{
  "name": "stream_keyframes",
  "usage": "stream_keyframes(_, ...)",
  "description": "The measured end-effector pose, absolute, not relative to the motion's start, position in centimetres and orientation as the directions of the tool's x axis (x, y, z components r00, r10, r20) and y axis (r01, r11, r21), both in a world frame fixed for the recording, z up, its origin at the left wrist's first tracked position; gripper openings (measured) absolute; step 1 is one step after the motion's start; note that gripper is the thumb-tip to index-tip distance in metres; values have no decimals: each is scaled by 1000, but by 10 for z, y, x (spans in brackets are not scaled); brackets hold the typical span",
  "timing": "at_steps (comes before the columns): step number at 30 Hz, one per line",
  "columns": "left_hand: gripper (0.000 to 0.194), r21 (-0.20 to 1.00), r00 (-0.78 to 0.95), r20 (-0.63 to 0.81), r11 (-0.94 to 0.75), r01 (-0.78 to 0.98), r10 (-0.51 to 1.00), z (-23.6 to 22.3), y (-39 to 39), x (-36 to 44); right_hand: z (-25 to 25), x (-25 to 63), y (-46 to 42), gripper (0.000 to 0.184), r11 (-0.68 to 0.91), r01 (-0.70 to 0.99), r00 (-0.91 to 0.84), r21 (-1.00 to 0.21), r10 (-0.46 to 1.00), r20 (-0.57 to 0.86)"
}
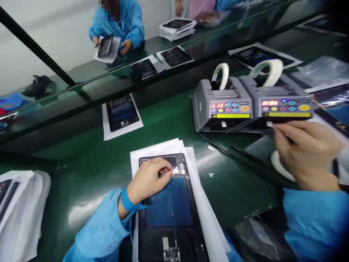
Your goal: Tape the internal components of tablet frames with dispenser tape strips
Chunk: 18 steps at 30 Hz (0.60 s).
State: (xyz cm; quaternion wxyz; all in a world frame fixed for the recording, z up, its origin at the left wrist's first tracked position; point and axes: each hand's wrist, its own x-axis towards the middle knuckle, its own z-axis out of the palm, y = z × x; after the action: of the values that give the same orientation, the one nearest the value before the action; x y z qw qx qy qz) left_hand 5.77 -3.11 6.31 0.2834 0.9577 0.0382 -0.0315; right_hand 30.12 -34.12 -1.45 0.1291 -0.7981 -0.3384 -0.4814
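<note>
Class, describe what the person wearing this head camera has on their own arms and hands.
The left sleeve and right sleeve are light blue work-coat cloth. The left hand and right hand are bare, with no gloves. A brighter blue wrist band circles the left wrist.

Left hand point(149, 180) rests on an open tablet point(169, 214) over white paper point(155, 154); right hand point(305, 153) sits beside a gray tape dispenser point(283, 103).
</note>
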Motion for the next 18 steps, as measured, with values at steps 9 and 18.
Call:
stream_keyframes(9,8,425,944,330,-897,-116,34,41,20,0,-13,252,-330,15,-741,670,471,53,479,741)
stream_keyframes(18,10,496,907,407,-860,-120,109,14,22,4,-13,291,-344,19,-757,647,506,96,520,689)
